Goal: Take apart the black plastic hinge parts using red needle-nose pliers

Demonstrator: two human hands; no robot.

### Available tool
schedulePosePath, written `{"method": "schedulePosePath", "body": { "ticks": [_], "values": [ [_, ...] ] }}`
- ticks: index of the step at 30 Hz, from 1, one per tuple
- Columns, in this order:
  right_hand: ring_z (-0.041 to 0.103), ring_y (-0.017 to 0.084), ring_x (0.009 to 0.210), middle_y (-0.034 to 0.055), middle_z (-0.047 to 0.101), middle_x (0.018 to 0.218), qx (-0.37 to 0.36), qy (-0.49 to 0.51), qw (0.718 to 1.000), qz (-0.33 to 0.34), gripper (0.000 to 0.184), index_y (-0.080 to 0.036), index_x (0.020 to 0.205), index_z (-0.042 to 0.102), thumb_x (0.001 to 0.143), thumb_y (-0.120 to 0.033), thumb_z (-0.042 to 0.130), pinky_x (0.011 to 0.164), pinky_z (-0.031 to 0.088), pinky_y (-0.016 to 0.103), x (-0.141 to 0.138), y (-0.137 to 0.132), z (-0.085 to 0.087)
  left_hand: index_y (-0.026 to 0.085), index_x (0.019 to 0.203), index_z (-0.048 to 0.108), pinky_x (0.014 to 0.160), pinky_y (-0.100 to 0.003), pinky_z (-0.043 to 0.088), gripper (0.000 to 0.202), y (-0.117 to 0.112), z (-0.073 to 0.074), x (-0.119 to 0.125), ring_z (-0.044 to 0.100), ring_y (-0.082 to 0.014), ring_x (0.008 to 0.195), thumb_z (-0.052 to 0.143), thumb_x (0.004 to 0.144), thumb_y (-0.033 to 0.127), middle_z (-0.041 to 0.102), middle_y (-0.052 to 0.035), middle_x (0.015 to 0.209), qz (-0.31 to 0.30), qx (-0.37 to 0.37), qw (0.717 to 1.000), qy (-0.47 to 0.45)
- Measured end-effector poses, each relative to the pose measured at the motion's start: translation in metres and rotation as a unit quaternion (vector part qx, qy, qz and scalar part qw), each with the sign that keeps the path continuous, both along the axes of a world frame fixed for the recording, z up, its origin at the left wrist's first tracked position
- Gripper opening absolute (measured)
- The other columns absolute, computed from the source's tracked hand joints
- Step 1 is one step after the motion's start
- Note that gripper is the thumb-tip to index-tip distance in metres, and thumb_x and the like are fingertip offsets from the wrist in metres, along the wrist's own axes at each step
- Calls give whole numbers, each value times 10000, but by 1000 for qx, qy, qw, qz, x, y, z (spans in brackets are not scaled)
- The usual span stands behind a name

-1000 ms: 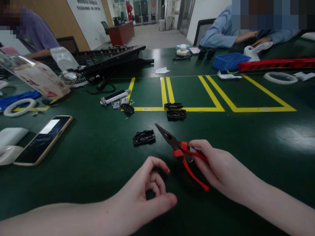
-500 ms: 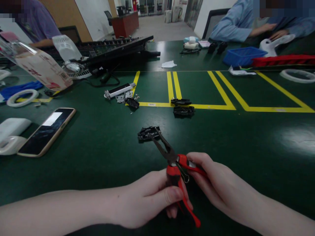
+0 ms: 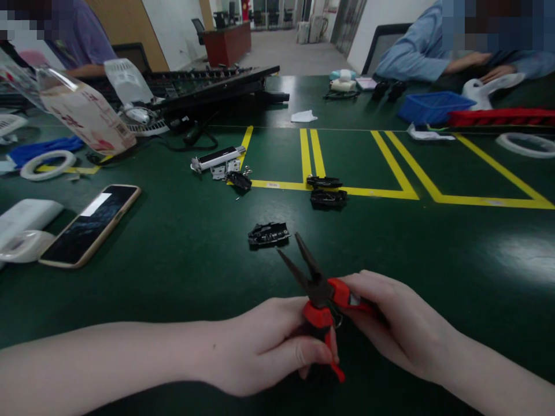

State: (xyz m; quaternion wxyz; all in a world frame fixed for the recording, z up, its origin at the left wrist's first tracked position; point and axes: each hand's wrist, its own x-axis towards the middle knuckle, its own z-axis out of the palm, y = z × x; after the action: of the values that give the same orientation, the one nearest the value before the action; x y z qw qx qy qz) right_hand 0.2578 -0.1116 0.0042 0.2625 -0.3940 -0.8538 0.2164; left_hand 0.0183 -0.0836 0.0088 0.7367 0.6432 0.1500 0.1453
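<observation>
Red-handled pliers (image 3: 319, 290) are held w/ jaws spread, L hand (image 3: 266, 351) & R hand (image 3: 396, 326) each curled round one side, near blk part (image 3: 269, 234) on grn table (image 3: 182, 289).

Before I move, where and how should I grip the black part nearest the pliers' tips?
Probably pinch the black part across its middle, by its near and far long edges, from above and the left. It lies flat on the green table, longer from left to right, and the open pliers point towards its right end.
</observation>
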Motion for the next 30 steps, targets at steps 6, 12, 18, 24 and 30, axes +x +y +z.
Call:
{"method": "schedulePosePath", "body": {
  "ticks": [6, 12, 18, 24, 30],
  "values": [
    [685, 335, 1148, 162, 660, 1302, 87, -10, 991, -97, 792, -244, 1463, 383, 819, -540, 736, 877, 624, 487, -7, -12, -1, 136, 1113, 618, 814, -301, 600, 183, -9, -14, -1, 658, -167, 871, 506, 1030, 254, 642, -96, 1011, 84, -33, 996, -2],
    [651, 361, 1191, 176, 629, 1357, 93, -118, 983, -106, 897, -201, 1547, 306, 742, -301, 689, 913, 597, 511, -24, -14, -6, 114, 1019, 708, 985, -324, 546, 143, -2, -12, 0, 681, -207, 1040, 615, 998, 220, 726, -105, 1059, 131, 165, 977, -24],
    [649, 320, 1140, 124, 588, 1338, -22, -25, 992, -119, 809, -265, 1433, 425, 679, -259, 719, 852, 608, 451, -28, -9, -9, 139, 979, 721, 952, -300, 546, 154, -2, -13, -2, 668, -193, 1031, 617, 1003, 251, 700, -87, 1093, 136, 162, 977, -10],
    [667, 285, 1090, 99, 618, 1252, -38, 26, 992, -115, 695, -275, 1367, 444, 732, -239, 725, 835, 612, 427, -22, -3, -11, 177, 1060, 690, 892, -318, 550, 139, 4, -13, 1, 647, -199, 1015, 664, 964, 273, 647, -71, 1129, 131, 133, 982, 30],
    [624, 342, 1171, 143, 611, 1285, 109, -61, 984, -125, 672, -239, 1402, 449, 776, -245, 693, 896, 585, 497, 3, 7, -12, 144, 1001, 681, 857, -306, 499, 99, 13, -6, -8, 622, -174, 936, 587, 967, 140, 658, -80, 1084, 113, 266, 955, 72]
  ]
}}
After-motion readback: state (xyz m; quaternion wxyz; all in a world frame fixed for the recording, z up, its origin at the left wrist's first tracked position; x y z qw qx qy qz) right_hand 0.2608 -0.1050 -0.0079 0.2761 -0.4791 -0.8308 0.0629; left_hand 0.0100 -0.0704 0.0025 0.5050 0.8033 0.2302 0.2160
